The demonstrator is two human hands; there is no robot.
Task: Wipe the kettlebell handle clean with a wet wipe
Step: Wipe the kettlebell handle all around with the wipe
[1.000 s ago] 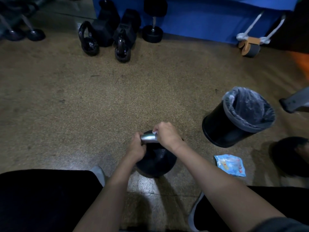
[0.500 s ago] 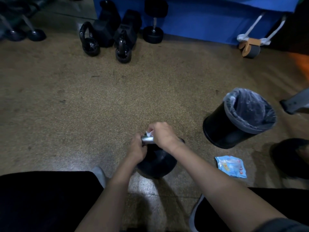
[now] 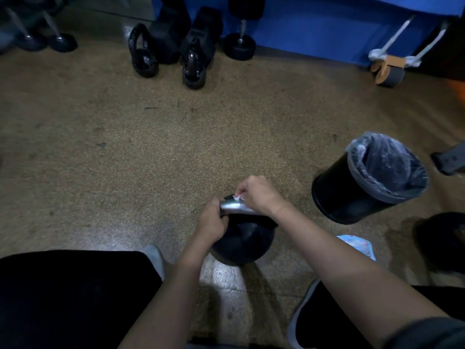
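While our left hand (image 3: 212,222) curls round one end of the silvery handle (image 3: 235,206), steadying the black kettlebell (image 3: 242,244) against rocking, our right hand (image 3: 261,195) closes over the handle's other end with a white wet wipe (image 3: 237,197) pinched under its fingers, only a corner of it showing. We judge the split sensible: one hand anchors and the other rubs, with the wipe trapped between fingers and metal so pressure goes straight into the bar. The kettlebell stands upright on the floor (image 3: 151,152) between our black-clad legs. Beyond it to the right stands a black bin (image 3: 352,197) with a grey liner, near enough to take the spent wipe, and just right of the kettlebell, partly hidden by our forearm, lies a light blue wipes packet (image 3: 359,245). The floor is speckled brown with a glossy patch on the near side of the kettlebell. Well beyond the kettlebell, two smaller kettlebells (image 3: 143,56) and some dumbbells (image 3: 239,46) rest against a blue mat (image 3: 314,26)
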